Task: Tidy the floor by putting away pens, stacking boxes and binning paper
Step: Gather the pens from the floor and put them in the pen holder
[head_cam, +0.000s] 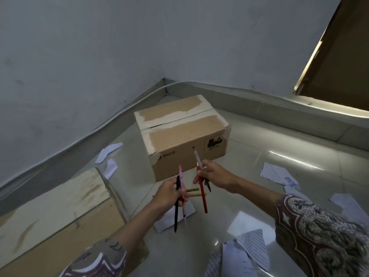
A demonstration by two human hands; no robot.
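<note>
My left hand (pixel 169 193) grips a black pen (pixel 176 214) and a pink pen (pixel 181 176), both held roughly upright above the floor. My right hand (pixel 212 174) holds a red pen (pixel 203 200), a white pen (pixel 197 157) and a dark one (pixel 208 186). Two yellow-green pencils (pixel 196 192) lie on the floor between my hands. A closed cardboard box (pixel 179 134) marked PICO stands just beyond them. Scraps of paper (pixel 276 174) lie around on the tiles.
A second, larger cardboard box (pixel 60 212) sits at the lower left. More paper pieces lie at the left (pixel 108 151), under my left hand (pixel 169 218) and at the lower right (pixel 253 246). Grey walls meet in a corner behind the box; a brown door (pixel 339 56) is at the upper right.
</note>
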